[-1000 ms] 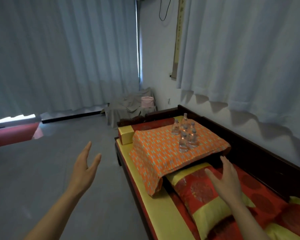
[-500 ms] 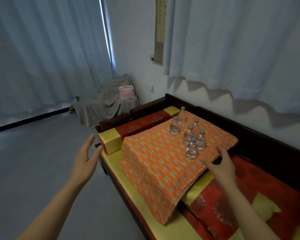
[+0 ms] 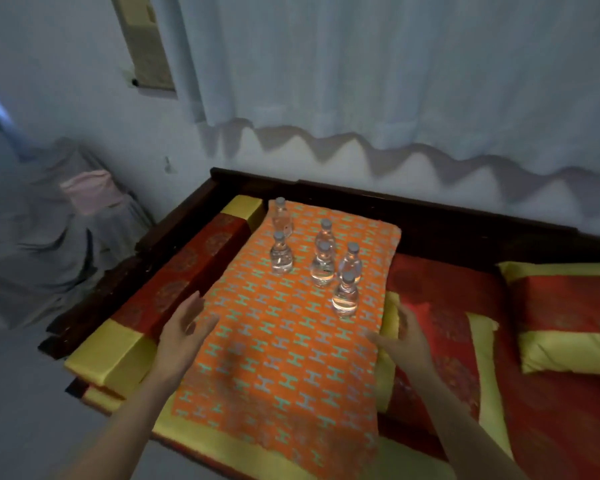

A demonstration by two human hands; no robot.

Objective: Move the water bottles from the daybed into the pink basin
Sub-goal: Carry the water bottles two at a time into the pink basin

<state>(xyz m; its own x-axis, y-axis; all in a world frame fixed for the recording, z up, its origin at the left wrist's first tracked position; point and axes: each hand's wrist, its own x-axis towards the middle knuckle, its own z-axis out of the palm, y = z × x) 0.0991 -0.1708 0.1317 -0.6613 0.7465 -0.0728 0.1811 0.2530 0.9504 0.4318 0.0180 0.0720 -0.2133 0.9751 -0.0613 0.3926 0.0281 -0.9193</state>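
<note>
Water bottles point(image 3: 323, 268), six in all with clear bodies and grey caps, stand upright in a loose cluster on the far half of the orange patterned cloth point(image 3: 274, 358). A pale curtain point(image 3: 395, 81) hangs across the wall behind. Below it runs the daybed point(image 3: 430, 216), with a dark wooden frame and red and yellow bedding. The cloth is draped over something raised at the daybed's left end (what lies beneath it is hidden). Off to the left, well apart from the daybed, sits grey-draped furniture point(image 3: 32, 244), and the pink basin point(image 3: 87, 192) rests on it, blurred. A red and yellow bolster point(image 3: 187, 268) lies along the cloth's left side, and a matching pillow point(image 3: 568, 323) lies at the right.

The left hand point(image 3: 184, 330) hovers over the cloth's left edge, its fingers point(image 3: 193, 308) straight and close together, holding nothing. The right hand point(image 3: 402, 337) hovers at the cloth's right edge, near the closest bottle but not touching it, with its fingers point(image 3: 406, 317) relaxed, slightly spread and empty.
</note>
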